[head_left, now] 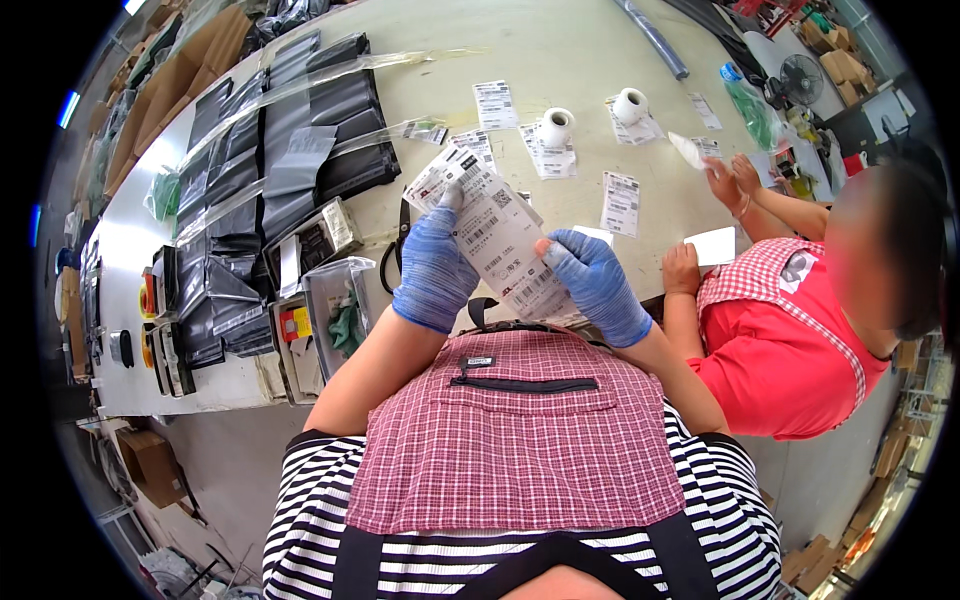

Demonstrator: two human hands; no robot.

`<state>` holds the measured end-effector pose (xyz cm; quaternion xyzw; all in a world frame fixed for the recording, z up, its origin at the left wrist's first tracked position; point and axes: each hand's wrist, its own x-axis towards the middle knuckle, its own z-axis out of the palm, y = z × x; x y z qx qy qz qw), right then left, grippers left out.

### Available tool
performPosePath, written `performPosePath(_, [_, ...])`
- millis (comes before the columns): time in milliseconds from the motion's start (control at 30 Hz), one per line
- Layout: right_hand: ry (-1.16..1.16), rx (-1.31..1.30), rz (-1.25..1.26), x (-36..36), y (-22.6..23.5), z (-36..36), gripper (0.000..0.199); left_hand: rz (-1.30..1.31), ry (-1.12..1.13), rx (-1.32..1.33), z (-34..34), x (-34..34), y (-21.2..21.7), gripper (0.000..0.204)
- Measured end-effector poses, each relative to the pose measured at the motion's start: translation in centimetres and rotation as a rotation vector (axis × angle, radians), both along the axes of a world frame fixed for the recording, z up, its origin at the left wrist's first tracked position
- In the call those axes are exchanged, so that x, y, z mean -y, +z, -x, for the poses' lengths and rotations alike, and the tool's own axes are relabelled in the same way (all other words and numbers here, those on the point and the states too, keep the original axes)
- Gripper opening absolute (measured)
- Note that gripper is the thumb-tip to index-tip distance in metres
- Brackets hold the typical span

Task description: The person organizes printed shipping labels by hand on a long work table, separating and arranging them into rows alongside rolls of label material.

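Observation:
Both my hands wear blue knit gloves. My left hand [437,262] is closed on the left side of a fanned stack of printed shipping labels [497,235], its thumb across the top sheet. Opposite it, my right hand [598,285] pinches the lower right edge of the same stack, with a bare thumb tip showing through the glove. The stack is tilted above the table's near edge, in front of my checked apron. Black-handled scissors [393,262] lie just left of my left hand, partly covered by it.
Black plastic mailing bags [340,95] lie under tape strips at left, near a clear bin [337,305]. Loose labels and two white rolls [555,127] [630,105] lie across the table [430,90]. A co-worker in red [760,330] handles papers close on my right.

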<state>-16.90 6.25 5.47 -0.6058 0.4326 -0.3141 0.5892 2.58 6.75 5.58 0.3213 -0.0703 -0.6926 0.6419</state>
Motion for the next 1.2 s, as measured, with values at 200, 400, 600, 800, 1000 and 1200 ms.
performPosePath(200, [-0.121,-0.031,0.111,-0.3,-0.1,-0.7,0.029,-0.082,0.107,-0.006,0.5,0.5,0.2,0.035])
performPosePath(400, [-0.328,-0.029,0.099,1.6,0.3,0.1,0.027,-0.171,0.212,0.141,-2.7,2.4,1.0,0.036])
performPosePath(600, [-0.324,-0.247,0.289,4.1,0.4,-1.9,0.025,-0.090,-0.252,0.095,2.0,0.0,-0.6,0.053])
performPosePath(800, [-0.319,-0.249,0.336,3.9,0.9,-2.6,0.031,-0.055,-0.283,0.208,3.0,-0.8,-0.7,0.046])
performPosePath(1000, [-0.053,-0.040,-0.018,1.4,0.3,0.2,0.041,-0.006,-0.028,-0.039,0.8,0.8,-0.5,0.036])
performPosePath(1200, [0.063,-0.013,-0.110,0.6,0.0,0.7,0.036,0.083,-0.113,-0.109,0.1,0.8,-0.2,0.037])
